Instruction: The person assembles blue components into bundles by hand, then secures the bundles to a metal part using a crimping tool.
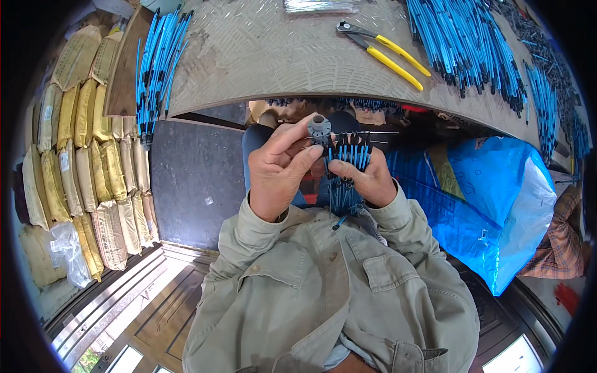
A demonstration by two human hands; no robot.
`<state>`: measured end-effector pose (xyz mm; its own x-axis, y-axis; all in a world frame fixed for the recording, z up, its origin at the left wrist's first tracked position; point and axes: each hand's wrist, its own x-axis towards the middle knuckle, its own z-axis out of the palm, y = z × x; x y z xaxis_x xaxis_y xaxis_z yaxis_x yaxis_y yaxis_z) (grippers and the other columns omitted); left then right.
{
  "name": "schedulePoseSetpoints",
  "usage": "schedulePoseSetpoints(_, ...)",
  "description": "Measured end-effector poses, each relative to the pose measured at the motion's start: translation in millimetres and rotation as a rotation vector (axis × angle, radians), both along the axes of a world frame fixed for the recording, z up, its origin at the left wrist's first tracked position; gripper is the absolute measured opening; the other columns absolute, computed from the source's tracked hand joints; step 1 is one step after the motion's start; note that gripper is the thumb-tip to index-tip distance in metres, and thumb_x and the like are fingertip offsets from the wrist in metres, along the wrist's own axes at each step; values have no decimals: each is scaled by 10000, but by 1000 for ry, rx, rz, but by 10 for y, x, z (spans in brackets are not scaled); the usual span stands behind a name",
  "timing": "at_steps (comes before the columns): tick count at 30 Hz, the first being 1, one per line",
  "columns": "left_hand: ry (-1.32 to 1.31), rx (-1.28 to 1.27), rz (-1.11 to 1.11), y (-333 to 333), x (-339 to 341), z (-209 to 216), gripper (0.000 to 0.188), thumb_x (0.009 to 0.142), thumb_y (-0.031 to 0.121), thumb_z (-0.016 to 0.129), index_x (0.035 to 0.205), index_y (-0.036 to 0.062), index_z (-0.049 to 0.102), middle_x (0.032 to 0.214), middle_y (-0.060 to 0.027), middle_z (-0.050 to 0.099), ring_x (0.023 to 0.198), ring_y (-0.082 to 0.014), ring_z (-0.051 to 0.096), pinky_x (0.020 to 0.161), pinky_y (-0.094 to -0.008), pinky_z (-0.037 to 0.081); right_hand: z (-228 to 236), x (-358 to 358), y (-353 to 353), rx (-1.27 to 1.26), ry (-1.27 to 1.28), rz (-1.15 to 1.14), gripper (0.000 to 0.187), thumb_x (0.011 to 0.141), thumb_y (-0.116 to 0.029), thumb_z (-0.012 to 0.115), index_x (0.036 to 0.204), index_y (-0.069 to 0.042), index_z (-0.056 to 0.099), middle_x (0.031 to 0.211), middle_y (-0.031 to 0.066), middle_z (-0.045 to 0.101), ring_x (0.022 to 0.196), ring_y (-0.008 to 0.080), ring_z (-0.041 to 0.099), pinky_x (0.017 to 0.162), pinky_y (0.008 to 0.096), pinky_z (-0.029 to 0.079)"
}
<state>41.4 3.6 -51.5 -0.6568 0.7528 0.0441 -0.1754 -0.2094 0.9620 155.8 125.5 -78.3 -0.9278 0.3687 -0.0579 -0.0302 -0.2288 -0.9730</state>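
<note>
My left hand [273, 174] pinches a grey notched hub [319, 129] with a round hollow tube at its top, held over my lap just below the table's edge. Close beside it, my right hand [372, 181] is closed round a bunch of thin blue rods [352, 155] with black end pieces. The lower ends of the rods hang down in front of my shirt. Thin metal wires [380, 133] stick out rightward from near the hub. Whether any rod is joined to the hub is too small to tell.
On the worktable [261, 56] lie cutting pliers [397, 69] with yellow handles and a clear packet [322, 5]. Blue rods [466, 46] are heaped at far right, with another bundle [158, 59] at left. A blue plastic sack [491, 193] stands right; wrapped packages [81, 149] are stacked left.
</note>
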Motion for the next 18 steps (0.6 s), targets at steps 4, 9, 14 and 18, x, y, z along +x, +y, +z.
schedulePoseSetpoints(4,67,16,-13,-21,-14,4,394,851,-95,530,1239,-37,494,1081,-61,534,838,-101,572,637,-211,475,-98,-29,-12,-56,23,15,285,830,-53,639,1100,8,569,906,68,671,803,112,627,731,250,500)
schedulePoseSetpoints(9,38,-10,-1,-22,16,-11,388,854,-79,536,1237,-45,485,1096,-61,513,922,-122,573,711,-213,484,-56,-13,-14,-135,4,28,314,822,-34,643,1120,5,554,916,68,669,804,110,630,731,248,505)
schedulePoseSetpoints(14,10,32,65,13,89,-51,391,834,-79,568,1217,-61,488,1095,-62,512,1015,-144,561,790,-226,485,0,12,-5,-58,-8,-3,317,839,-47,628,1139,10,541,930,78,665,825,119,631,746,255,505)
schedulePoseSetpoints(18,-18,45,108,61,143,44,402,812,-88,597,1200,-68,496,1091,-68,518,1002,-152,576,792,-229,490,-1,7,-14,-37,10,-11,278,835,-57,632,1096,5,561,886,48,648,780,95,597,702,237,477)
